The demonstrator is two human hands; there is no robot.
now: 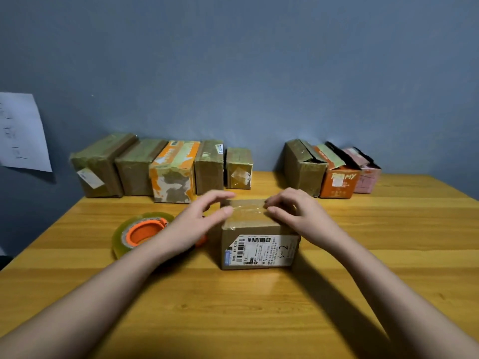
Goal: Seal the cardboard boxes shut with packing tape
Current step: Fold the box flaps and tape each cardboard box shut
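Small cardboard box (259,237) at the middle of the wooden worktop (259,307), flaps down, contents hidden; white shipping label (261,251) with barcodes on the near face. Strip of clear tape (246,212) across the top seam, running left to right. Left hand (197,224) at the box's left top edge, fingers (223,211) loosely extended and slightly spread, tips touching the tape end. Right hand (295,216) on the right part of the top, fingers (274,209) curled, tips pressed down onto the tape; whether pinching it, cannot tell.

Roll of clear packing tape (140,233) on an orange dispenser, flat on the worktop just left of the box, partly behind the left wrist.

Far left, against the grey-blue wall: row of five boxes (160,169), side by side, all closed and taped, contents unseen. Far right: row of three boxes (331,172), one brown, one orange, one pink, top flaps raised; insides not visible from here.

Sheet of paper (20,130) on the wall at far left.
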